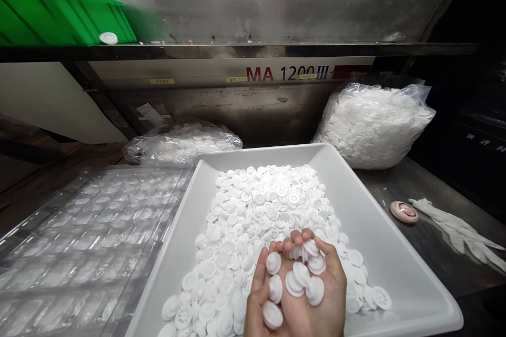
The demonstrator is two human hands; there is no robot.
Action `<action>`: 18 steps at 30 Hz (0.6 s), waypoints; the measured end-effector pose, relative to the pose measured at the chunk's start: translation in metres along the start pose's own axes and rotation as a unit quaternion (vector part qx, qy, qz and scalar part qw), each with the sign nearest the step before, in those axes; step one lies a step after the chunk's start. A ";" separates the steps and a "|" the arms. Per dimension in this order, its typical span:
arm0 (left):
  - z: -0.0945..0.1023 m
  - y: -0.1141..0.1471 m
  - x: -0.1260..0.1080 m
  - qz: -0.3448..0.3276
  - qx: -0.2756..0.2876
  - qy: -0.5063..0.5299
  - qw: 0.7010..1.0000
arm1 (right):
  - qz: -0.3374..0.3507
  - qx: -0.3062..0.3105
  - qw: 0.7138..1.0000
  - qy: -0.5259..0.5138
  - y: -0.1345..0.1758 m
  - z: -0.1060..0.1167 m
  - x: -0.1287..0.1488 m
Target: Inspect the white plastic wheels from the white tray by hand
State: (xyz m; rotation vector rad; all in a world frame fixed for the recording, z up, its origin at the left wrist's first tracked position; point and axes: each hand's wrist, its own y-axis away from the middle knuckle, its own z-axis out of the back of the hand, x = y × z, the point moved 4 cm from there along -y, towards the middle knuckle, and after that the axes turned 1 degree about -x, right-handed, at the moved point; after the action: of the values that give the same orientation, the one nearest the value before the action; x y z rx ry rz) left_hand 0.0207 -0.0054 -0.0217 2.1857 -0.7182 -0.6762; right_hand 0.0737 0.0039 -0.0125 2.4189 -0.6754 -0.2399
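My left hand [256, 303] and my right hand [322, 303] are close together, palms up, over the near part of a pale grey tray [379, 242]. Several small round white plastic discs [301, 275] lie in the cupped palm of my right hand, its fingers curled around them. At my left hand, a few more white discs [275, 288] sit along the curled fingers. A wide heap of the same discs [269, 202] covers the tray floor; some show a ring of small holes. The wrists run out of the bottom edge.
Left of the tray lies a clear plastic tray with rows of pockets [90, 237]. Filled bags stand behind, one left [185, 142] and one right [375, 124]. A pink round object [404, 212] and white glove [454, 226] lie right. A green bin [63, 16] sits on the ledge.
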 end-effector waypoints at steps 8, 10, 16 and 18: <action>-0.008 0.005 -0.004 0.016 0.002 0.035 0.999 | -0.033 -0.027 0.999 -0.019 0.006 -0.005 -0.007; -0.004 0.000 -0.005 0.011 -0.006 0.036 0.999 | -0.037 -0.014 0.999 -0.021 0.005 -0.003 -0.006; 0.003 -0.011 -0.005 -0.009 -0.040 0.044 0.998 | -0.051 0.045 0.997 -0.019 -0.005 0.006 -0.002; 0.001 -0.009 -0.010 -0.029 -0.040 0.051 0.997 | -0.052 0.056 0.997 -0.014 -0.007 0.009 -0.001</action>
State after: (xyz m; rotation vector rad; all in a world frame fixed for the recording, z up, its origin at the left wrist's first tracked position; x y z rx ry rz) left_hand 0.0157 0.0059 -0.0273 2.1568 -0.5670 -0.6070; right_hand 0.0727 0.0045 -0.0242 2.5654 -0.5895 -0.2870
